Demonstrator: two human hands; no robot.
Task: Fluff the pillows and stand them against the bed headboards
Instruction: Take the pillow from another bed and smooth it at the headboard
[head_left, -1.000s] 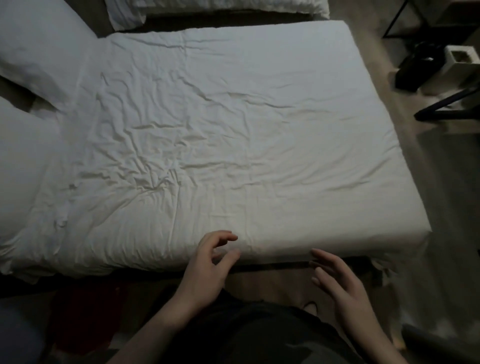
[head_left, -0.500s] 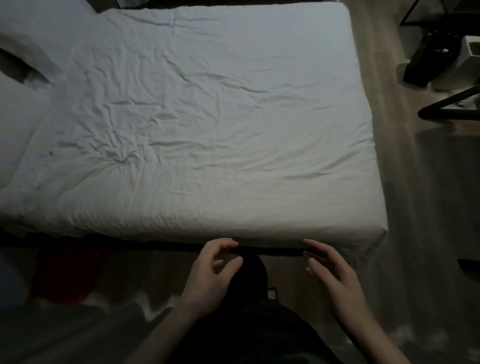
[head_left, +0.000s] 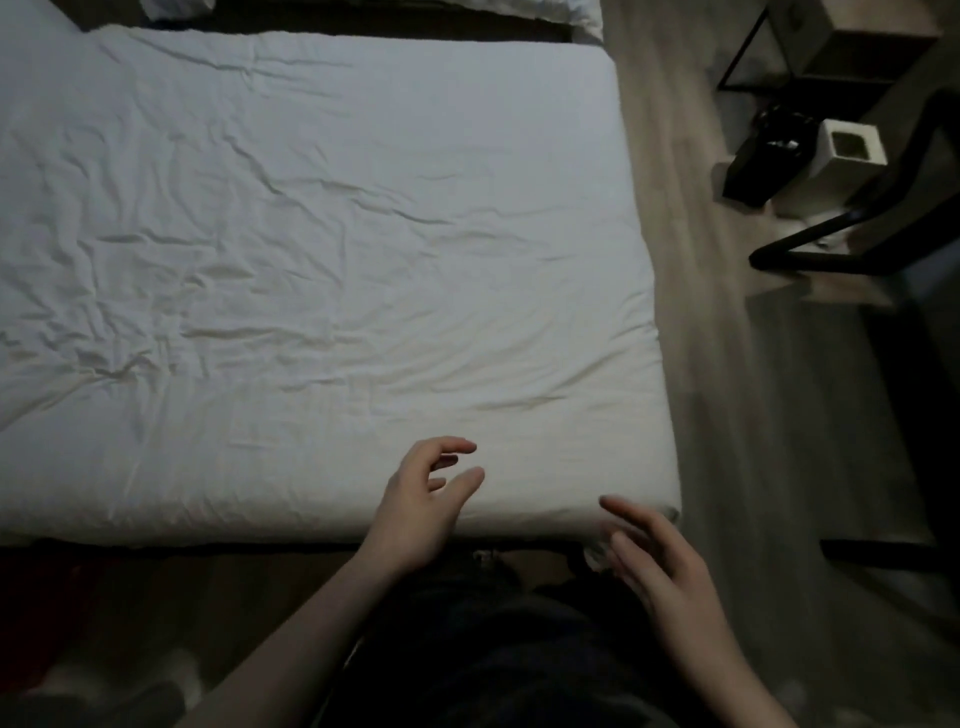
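Bedroom: white-sheeted bed (head_left: 322, 249), wood floor (head_left: 727, 389), side table (head_left: 810, 57).

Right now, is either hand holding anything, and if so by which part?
Nothing is held. The left hand hovers over the wrinkled white bed sheet with loosely curled fingers; the right hand is open near the mattress corner.

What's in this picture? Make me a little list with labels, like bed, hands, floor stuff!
bed: white wrinkled sheet, no pillow on the part in view
left hand: empty, fingers loosely curled, over the near edge of the bed
right hand: empty, fingers out, by the bed's near right corner
floor: wood
floor stuff: small white bin beside a black bag
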